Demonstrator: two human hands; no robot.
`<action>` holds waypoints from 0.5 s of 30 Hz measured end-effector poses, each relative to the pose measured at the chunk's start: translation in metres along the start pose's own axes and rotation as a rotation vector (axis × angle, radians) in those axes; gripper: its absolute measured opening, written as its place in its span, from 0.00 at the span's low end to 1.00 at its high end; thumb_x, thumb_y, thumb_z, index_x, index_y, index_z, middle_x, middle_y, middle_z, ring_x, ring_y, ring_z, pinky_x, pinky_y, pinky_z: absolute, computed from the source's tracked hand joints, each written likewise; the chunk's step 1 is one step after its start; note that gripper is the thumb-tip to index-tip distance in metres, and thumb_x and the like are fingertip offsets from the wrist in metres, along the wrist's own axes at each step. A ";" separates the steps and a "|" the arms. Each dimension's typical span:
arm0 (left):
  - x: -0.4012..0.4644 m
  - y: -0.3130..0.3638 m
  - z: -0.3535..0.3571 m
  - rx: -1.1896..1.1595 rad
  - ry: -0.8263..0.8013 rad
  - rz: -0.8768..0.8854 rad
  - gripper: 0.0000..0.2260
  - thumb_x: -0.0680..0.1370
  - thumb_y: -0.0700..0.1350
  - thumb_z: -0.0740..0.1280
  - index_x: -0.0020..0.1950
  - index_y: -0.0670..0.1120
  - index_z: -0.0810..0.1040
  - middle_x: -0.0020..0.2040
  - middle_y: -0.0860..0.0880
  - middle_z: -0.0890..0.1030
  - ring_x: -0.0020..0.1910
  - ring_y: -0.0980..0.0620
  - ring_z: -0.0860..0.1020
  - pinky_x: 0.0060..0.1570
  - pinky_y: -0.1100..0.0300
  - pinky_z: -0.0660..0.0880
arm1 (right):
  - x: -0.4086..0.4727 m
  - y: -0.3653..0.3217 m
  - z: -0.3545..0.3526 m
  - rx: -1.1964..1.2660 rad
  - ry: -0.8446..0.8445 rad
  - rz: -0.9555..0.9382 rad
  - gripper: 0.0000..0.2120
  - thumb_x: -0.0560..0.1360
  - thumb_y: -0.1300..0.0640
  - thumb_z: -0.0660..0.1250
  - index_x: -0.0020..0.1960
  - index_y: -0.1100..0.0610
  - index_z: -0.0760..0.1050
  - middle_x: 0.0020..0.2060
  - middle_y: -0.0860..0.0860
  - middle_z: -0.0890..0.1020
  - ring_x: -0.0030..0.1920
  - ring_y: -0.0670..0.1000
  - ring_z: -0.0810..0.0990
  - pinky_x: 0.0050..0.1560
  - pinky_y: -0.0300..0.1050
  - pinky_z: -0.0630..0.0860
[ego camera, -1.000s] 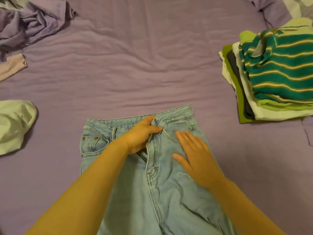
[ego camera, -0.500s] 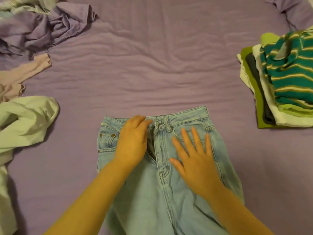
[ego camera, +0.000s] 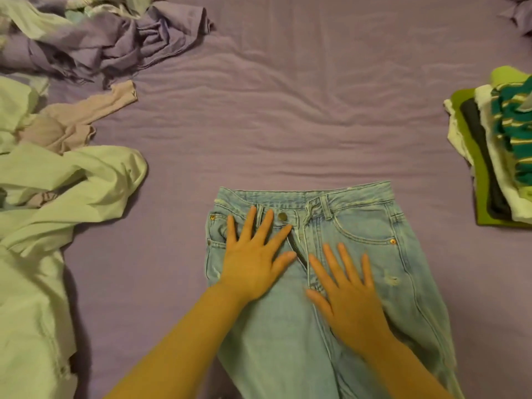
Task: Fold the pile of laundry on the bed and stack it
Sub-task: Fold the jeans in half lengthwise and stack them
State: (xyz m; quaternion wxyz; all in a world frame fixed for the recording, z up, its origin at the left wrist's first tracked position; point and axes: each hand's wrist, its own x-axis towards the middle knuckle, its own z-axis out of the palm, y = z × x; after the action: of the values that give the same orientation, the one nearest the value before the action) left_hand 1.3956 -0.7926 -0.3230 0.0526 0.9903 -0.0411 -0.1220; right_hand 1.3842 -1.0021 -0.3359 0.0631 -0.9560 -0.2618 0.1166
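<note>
Fingers of the left hand (ego camera: 253,263) lie straight and spread, palm down, pressing the left front panel of the jeans (ego camera: 365,243) just below the waistband; nothing is gripped. Fingers of the right hand (ego camera: 349,295) are likewise flat and spread, released, resting on the right panel beside the open zip. Between the two thumbs the fly gapes, its metal button (ego camera: 282,216) undone just beyond the left fingertips.

The jeans lie face up on the purple bed (ego camera: 288,125), waistband away from the person, legs running back under the forearms.

Assessment: denim is heavy, fairly stiff, not slippery, not fragile; it should hold a crease. Best purchase is judged to be the thick waistband or the outer side seams.

Well left of the fingers lies the unfolded pile (ego camera: 72,174); well right, the folded stack (ego camera: 495,156).
</note>
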 end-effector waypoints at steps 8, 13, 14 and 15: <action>0.061 -0.010 -0.020 -0.252 0.030 -0.103 0.21 0.78 0.58 0.64 0.68 0.52 0.70 0.60 0.49 0.74 0.64 0.44 0.65 0.62 0.51 0.60 | 0.000 -0.006 0.001 0.006 0.043 0.074 0.29 0.80 0.38 0.42 0.72 0.51 0.65 0.71 0.55 0.68 0.73 0.62 0.62 0.68 0.68 0.56; 0.068 -0.006 -0.011 -0.373 0.213 -0.215 0.15 0.76 0.57 0.66 0.57 0.50 0.77 0.51 0.49 0.76 0.57 0.45 0.68 0.50 0.56 0.57 | -0.003 -0.021 0.017 -0.027 0.058 0.207 0.34 0.77 0.34 0.48 0.73 0.54 0.64 0.73 0.56 0.65 0.74 0.62 0.60 0.69 0.69 0.57; 0.069 -0.003 -0.009 -0.358 0.236 -0.248 0.15 0.76 0.57 0.66 0.58 0.50 0.77 0.52 0.49 0.76 0.57 0.45 0.68 0.49 0.57 0.56 | -0.004 -0.021 0.021 -0.040 0.064 0.214 0.35 0.76 0.33 0.49 0.73 0.54 0.64 0.73 0.57 0.64 0.74 0.62 0.59 0.69 0.69 0.57; 0.068 0.001 -0.008 -0.326 0.248 -0.268 0.15 0.77 0.57 0.66 0.58 0.50 0.77 0.54 0.49 0.76 0.58 0.45 0.67 0.50 0.56 0.56 | -0.004 -0.021 0.022 -0.048 0.078 0.221 0.36 0.75 0.32 0.49 0.74 0.55 0.64 0.73 0.57 0.64 0.74 0.62 0.59 0.69 0.69 0.57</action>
State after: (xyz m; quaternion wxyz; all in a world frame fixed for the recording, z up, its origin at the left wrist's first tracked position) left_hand 1.4635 -0.7994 -0.3311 0.1995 0.9727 0.1178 -0.0103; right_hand 1.3647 -0.9850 -0.3529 0.0368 -0.9841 -0.1548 0.0792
